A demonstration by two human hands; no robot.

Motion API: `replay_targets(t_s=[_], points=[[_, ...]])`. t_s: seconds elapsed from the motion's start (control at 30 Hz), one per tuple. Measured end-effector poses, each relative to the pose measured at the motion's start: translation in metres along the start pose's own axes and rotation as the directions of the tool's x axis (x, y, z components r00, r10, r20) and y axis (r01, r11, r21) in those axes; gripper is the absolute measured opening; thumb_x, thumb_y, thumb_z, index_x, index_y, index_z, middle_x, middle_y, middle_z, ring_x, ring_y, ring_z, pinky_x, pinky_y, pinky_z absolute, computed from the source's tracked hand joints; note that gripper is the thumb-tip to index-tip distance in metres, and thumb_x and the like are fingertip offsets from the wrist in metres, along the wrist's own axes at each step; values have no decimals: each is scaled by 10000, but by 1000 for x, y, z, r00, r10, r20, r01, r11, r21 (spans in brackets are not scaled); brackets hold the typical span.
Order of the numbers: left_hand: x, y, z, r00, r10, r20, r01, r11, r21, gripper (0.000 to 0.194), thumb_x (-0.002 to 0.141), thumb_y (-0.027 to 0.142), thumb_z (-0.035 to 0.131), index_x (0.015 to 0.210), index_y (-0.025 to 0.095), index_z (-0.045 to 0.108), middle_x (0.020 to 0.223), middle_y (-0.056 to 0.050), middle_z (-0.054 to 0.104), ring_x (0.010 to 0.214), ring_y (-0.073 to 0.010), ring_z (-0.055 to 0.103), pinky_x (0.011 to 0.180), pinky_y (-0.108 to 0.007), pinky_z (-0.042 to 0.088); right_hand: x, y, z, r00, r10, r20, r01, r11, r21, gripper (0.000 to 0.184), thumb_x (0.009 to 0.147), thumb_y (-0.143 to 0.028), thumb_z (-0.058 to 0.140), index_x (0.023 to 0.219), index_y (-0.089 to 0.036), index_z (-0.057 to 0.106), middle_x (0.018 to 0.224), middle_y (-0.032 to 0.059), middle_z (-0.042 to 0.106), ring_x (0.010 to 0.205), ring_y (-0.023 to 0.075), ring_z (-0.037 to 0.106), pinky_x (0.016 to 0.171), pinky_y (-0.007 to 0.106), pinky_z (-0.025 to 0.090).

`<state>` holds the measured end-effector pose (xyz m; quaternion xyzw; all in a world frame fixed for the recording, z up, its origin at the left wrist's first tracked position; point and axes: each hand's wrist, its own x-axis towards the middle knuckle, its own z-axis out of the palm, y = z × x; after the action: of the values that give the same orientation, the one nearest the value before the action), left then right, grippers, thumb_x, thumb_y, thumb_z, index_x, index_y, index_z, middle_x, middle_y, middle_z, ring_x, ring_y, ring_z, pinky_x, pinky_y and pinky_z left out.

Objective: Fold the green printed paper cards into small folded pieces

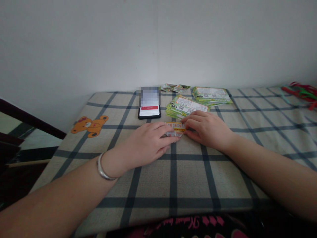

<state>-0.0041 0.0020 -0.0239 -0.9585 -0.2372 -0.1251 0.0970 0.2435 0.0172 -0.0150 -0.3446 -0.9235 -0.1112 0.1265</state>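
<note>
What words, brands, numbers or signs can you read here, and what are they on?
No word reads clearly.
Phone: marks on a red button, too small; upper screen pixelated.
Nearer green-and-white cards, farther cards: print too small.
Small patterned paper: print too small.
Dark cloth: pink lettering, too blurred; pink star shapes beside it.

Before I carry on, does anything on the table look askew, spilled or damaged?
No spill or damage shows. The nearer green card pile, beyond the right hand, looks unevenly fanned, its edges unaligned. The red-and-green bundle at far right looks tangled, though blurred.
</note>
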Motion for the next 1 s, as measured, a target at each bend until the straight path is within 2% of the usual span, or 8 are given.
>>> replay_targets(t_s=[0.13, 0.43, 0.53, 0.63, 0.8, 0.9, 1.0], points=[[0, -2, 1, 1000, 15, 0, -15, 1000, -16, 344, 923, 264, 523, 1259, 222, 590, 1293, -98, 567, 1188, -257, 515, 1006, -453, 466, 0, 1, 4, 1000, -16, -20, 17, 997, 74, 188, 923, -246, 493, 954, -135, 641, 1068, 125, 685, 1028, 258, 584, 881, 387, 476], [-1, -5, -3, 1000, -20, 9, 20, 1000, -11, 287, 896, 286, 580, 1174, 251, 640, 1242, -81, 597, 1137, -266, 545, 946, -455, 495, -2, 4, 3, 999, 6, -47, 5, 972, 235, 145, 850, -207, 581, 975, -148, 623, 996, 102, 672, 992, 242, 579, 879, 369, 467], [0, -6, -3, 998, -56, 13, 56, 998, -4, 236, 890, 306, 598, 1106, 241, 666, 1173, -68, 630, 1091, -257, 567, 910, -440, 507, -2, 5, 2, 997, 33, -64, -15, 963, 270, 142, 842, -198, 583, 969, -155, 630, 939, 93, 672, 942, 231, 585, 839, 356, 473], [1, -7, -5, 996, -84, 11, 84, 996, 14, 206, 927, 303, 547, 1063, 224, 680, 1085, -58, 662, 1027, -229, 588, 862, -404, 516, -2, 4, 0, 997, 45, -60, -26, 958, 285, 136, 855, -199, 565, 957, -159, 644, 907, 88, 673, 900, 221, 591, 808, 346, 474], [1, -7, -6, 998, -62, -15, 64, 991, 116, 201, 936, 243, 527, 1050, 204, 687, 998, -64, 685, 940, -218, 603, 758, -365, 516, -3, 3, -4, 997, 51, -49, -35, 955, 294, 128, 872, -181, 550, 913, -156, 669, 854, 82, 665, 845, 203, 598, 777, 326, 467], [0, -8, -5, 998, -66, 1, 65, 989, 136, 207, 924, 204, 533, 1078, 197, 671, 1039, -58, 681, 942, -225, 606, 748, -372, 520, -4, 2, -5, 999, 16, -49, 1, 946, 324, 138, 878, -166, 546, 908, -168, 680, 860, 74, 671, 833, 188, 606, 767, 315, 467], [0, -10, -5, 996, -89, 7, 88, 993, 83, 220, 919, 187, 525, 1086, 197, 669, 1069, -51, 680, 951, -222, 610, 779, -384, 529, -5, 0, -5, 997, -58, -60, 77, 914, 399, 155, 892, -161, 538, 941, -180, 684, 901, 65, 687, 861, 175, 615, 783, 304, 473]])
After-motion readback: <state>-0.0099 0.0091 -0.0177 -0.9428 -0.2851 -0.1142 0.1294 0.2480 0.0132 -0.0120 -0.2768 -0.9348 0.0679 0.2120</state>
